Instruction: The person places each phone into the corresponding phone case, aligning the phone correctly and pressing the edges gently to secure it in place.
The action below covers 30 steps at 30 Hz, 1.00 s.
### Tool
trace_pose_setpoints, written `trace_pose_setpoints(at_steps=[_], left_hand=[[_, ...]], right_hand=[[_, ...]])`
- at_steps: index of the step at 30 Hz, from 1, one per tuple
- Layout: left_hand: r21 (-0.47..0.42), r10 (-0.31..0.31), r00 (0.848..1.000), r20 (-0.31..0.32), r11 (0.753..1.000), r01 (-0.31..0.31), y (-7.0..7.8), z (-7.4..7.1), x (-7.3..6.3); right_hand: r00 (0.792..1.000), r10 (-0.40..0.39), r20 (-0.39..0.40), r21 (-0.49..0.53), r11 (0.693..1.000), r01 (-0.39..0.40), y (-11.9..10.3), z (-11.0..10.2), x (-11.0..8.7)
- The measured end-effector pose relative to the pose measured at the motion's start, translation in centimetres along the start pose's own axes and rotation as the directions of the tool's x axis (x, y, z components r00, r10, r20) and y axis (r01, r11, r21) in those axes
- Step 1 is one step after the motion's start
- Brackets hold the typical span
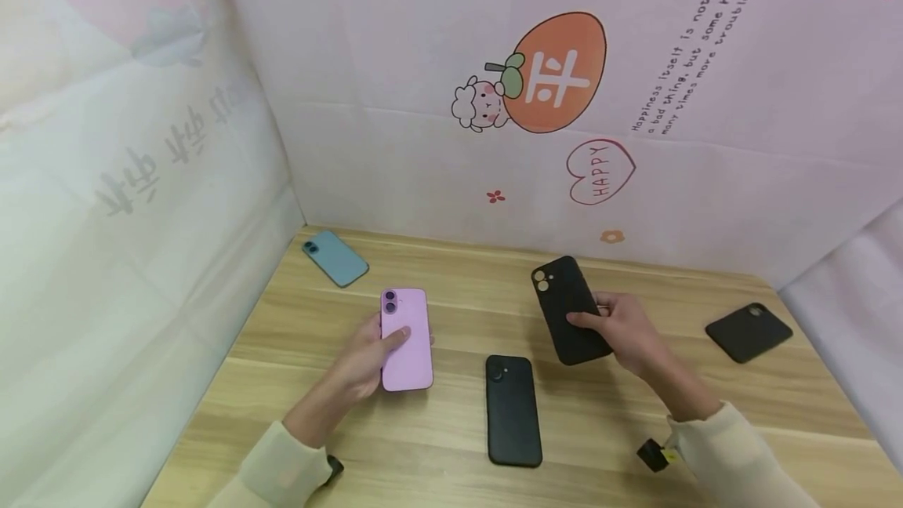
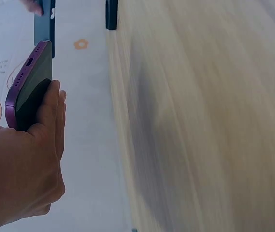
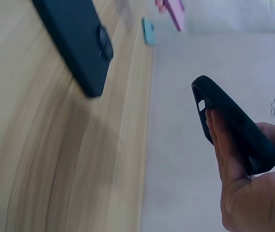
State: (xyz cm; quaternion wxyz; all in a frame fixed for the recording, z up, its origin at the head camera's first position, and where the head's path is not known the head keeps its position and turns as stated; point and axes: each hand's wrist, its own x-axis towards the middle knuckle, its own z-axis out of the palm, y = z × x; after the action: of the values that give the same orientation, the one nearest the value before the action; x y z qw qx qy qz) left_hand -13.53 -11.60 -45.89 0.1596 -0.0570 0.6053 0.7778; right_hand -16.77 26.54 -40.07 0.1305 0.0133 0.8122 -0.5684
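Observation:
In the head view my left hand (image 1: 367, 359) grips a pink phone (image 1: 412, 359), thumb across its back and camera end pointing away. The left wrist view shows the pink phone's purple-pink edge (image 2: 23, 82) and dark screen, with fingers behind it. My right hand (image 1: 628, 332) holds a black phone case (image 1: 567, 312) with open camera cutouts, the thumb on its outer back. From the right wrist view, fingers reach into the hollow side of the black case (image 3: 238, 123). Both held things are raised off the table. A black-backed phone (image 1: 513, 414) lies between the hands.
A light blue phone (image 1: 336, 259) lies at the table's far left. Another black case (image 1: 749, 332) rests at the right. Printed cloth (image 1: 423, 139) walls the wooden table (image 1: 451, 273) at the back and sides. A small black object (image 1: 652, 455) hangs by the right cuff.

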Motion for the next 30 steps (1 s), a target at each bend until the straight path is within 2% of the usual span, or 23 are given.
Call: trace_pose_setpoints(at_steps=[7, 16, 24, 30], left_hand=[[0.012, -0.023, 0.998, 0.065, 1.000, 0.022, -0.4, 1.4, -0.2], [-0.017, -0.021, 0.991, 0.132, 1.000, 0.023, -1.0, 3.2, -0.4], [-0.054, -0.030, 0.988, 0.154, 0.998, 0.039, -1.4, 4.6, -0.2], [-0.073, -0.041, 0.985, 0.166, 0.996, 0.054, -1.3, 5.4, -0.3]], right_hand=[[0.998, -0.043, 0.052, 0.052, 0.998, 0.041, -1.4, 2.3, -0.8], [0.997, -0.028, 0.073, 0.096, 0.995, 0.021, -1.9, 4.4, -1.3], [0.985, -0.065, 0.161, 0.205, 0.978, 0.031, -1.9, 6.1, -2.1], [0.976, -0.088, 0.200, 0.246, 0.969, 0.037, -2.0, 7.2, -2.6]])
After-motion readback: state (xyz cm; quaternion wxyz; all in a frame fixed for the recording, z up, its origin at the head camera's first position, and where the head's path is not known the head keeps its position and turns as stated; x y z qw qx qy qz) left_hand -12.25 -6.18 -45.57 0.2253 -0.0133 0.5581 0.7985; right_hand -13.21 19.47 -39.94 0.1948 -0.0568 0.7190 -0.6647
